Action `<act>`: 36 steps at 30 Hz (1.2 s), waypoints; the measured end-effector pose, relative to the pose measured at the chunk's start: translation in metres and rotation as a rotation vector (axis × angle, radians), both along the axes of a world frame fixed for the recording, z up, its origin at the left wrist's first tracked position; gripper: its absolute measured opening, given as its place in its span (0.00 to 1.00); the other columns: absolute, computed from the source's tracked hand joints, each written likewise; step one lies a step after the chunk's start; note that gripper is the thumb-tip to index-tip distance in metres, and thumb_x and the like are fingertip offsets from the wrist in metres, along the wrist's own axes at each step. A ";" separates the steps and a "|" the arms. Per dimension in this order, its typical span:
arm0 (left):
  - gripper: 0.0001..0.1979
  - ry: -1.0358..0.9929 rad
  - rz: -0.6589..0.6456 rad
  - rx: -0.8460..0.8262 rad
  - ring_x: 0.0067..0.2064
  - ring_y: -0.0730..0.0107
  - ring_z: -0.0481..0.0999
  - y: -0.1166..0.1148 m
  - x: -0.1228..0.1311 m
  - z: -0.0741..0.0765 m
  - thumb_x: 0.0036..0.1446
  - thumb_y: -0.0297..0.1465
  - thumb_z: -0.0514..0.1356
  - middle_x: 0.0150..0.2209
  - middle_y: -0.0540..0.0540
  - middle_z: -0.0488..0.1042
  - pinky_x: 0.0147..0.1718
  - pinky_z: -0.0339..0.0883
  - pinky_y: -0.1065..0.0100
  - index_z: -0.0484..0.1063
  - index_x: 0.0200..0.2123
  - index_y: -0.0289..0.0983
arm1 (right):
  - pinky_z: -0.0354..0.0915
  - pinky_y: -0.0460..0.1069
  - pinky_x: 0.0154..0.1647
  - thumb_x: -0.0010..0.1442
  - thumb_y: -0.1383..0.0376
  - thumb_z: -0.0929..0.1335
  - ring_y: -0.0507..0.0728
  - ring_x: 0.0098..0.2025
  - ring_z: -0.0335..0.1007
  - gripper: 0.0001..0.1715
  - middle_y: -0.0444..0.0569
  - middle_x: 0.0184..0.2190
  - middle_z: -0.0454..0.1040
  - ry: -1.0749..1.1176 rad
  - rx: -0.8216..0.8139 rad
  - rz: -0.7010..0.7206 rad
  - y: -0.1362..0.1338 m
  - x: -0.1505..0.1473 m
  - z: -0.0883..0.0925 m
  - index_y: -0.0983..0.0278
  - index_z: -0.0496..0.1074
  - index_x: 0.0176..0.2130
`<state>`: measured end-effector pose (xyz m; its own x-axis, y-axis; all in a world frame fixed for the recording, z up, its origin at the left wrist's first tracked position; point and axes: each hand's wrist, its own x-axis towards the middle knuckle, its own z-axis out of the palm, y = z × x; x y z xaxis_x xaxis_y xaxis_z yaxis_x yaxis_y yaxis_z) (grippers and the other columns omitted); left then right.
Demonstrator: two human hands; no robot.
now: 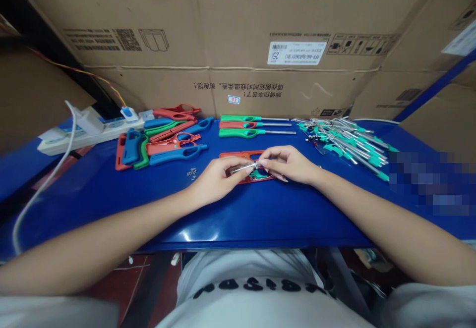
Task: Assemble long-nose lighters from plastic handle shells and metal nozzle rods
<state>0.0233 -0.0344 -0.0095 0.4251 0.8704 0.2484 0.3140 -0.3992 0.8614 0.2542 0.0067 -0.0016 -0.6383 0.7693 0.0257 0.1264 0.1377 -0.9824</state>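
Note:
Both hands meet over a red lighter shell (238, 155) lying flat on the blue table (111, 189). My left hand (215, 177) pinches a thin metal tube (241, 168) that points right. My right hand (288, 163) is closed in a pinch at the tube's tip, above a green inner part (258, 174) resting in the shell. Three assembled long lighters (253, 125), green, red and green, lie in a row just behind my hands.
A heap of empty red, blue and green shells (159, 137) lies at the left. Several green inner parts with metal tubes (345, 142) are piled at the right. A white power strip (89, 130) with a cable sits far left. Cardboard boxes (238, 40) wall off the back.

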 end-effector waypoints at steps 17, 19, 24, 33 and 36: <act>0.17 0.008 0.013 -0.019 0.43 0.60 0.81 -0.001 0.000 0.000 0.63 0.42 0.62 0.45 0.44 0.83 0.42 0.73 0.66 0.81 0.47 0.36 | 0.50 0.42 0.12 0.56 0.45 0.74 0.45 0.13 0.56 0.27 0.39 0.17 0.68 0.003 0.001 -0.056 -0.002 -0.003 -0.001 0.67 0.73 0.35; 0.18 0.010 0.015 -0.021 0.43 0.60 0.81 -0.001 0.000 0.000 0.63 0.42 0.62 0.45 0.43 0.83 0.43 0.73 0.65 0.81 0.46 0.36 | 0.50 0.42 0.12 0.57 0.46 0.74 0.44 0.14 0.56 0.26 0.39 0.17 0.68 0.003 0.005 -0.052 -0.001 -0.002 -0.001 0.67 0.73 0.36; 0.18 0.012 0.019 -0.023 0.44 0.60 0.81 0.000 0.000 -0.001 0.63 0.42 0.62 0.46 0.43 0.83 0.43 0.73 0.65 0.81 0.47 0.36 | 0.50 0.42 0.13 0.57 0.47 0.74 0.45 0.14 0.56 0.25 0.39 0.17 0.68 0.000 0.011 -0.050 -0.001 -0.002 -0.001 0.67 0.73 0.36; 0.18 0.004 0.012 -0.024 0.44 0.60 0.81 0.001 0.000 -0.002 0.63 0.42 0.62 0.47 0.43 0.82 0.45 0.73 0.65 0.81 0.47 0.36 | 0.49 0.42 0.13 0.57 0.47 0.74 0.45 0.14 0.55 0.26 0.38 0.15 0.66 0.003 0.010 -0.044 -0.001 -0.002 -0.002 0.67 0.73 0.36; 0.18 0.005 0.019 -0.025 0.45 0.59 0.81 0.001 0.000 -0.002 0.63 0.42 0.62 0.47 0.43 0.82 0.45 0.73 0.64 0.81 0.47 0.36 | 0.49 0.42 0.14 0.57 0.47 0.74 0.45 0.14 0.55 0.26 0.38 0.15 0.66 0.003 0.011 -0.042 -0.001 -0.002 -0.002 0.67 0.73 0.36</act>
<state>0.0235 -0.0335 -0.0119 0.4097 0.8842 0.2243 0.3260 -0.3715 0.8693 0.2525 0.0054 -0.0035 -0.6056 0.7949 0.0363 0.1290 0.1430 -0.9813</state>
